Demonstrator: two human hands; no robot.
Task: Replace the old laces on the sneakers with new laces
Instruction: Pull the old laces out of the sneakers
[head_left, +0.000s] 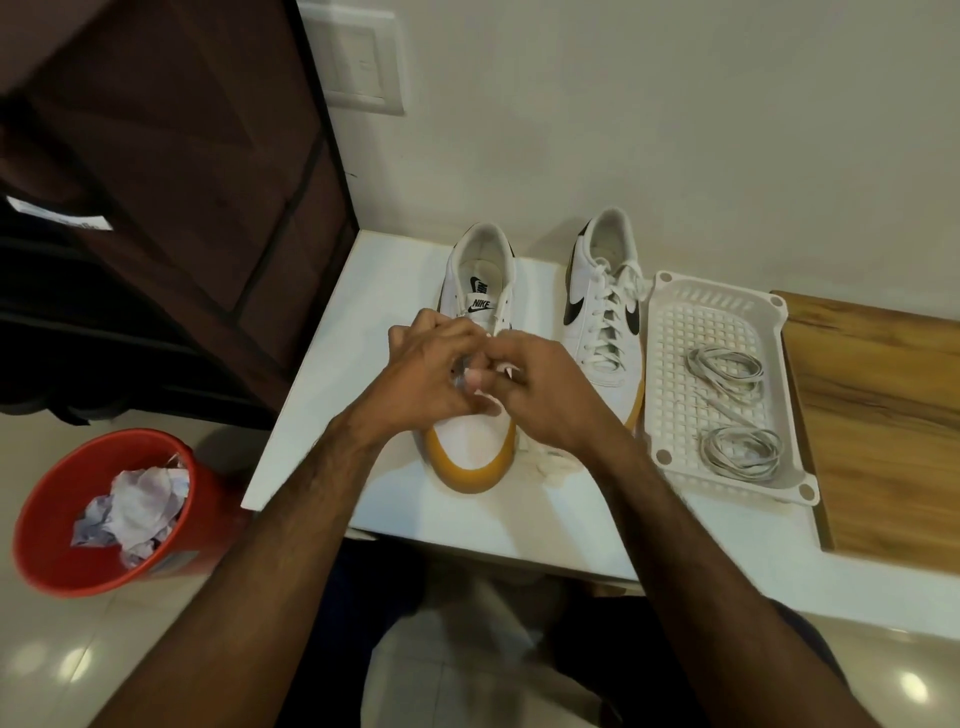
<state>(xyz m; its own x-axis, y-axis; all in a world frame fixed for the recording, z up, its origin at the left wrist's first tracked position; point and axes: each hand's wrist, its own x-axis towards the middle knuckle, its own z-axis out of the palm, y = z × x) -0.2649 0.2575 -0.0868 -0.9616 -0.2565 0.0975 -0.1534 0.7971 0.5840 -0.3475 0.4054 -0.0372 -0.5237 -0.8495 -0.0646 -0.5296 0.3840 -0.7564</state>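
White tabletop (519, 530) fills mid-frame, where we keep both sneakers toe-toward-us for easy reach. Our left hand (421, 374) and right hand (540, 395) curl over the left sneaker (470, 457), fingers pinching its old lace (485, 400), probably to pull it out. New laces (727, 369) wait coiled in the basket (670, 296) at right, beside the laced sneaker (605, 312).

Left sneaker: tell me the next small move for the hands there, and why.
Probably keep drawing the old lace out of the lower eyelets. Both the left hand and right hand pinch it over the left sneaker, whose upper eyelets look empty, while the new laces wait in the tray.
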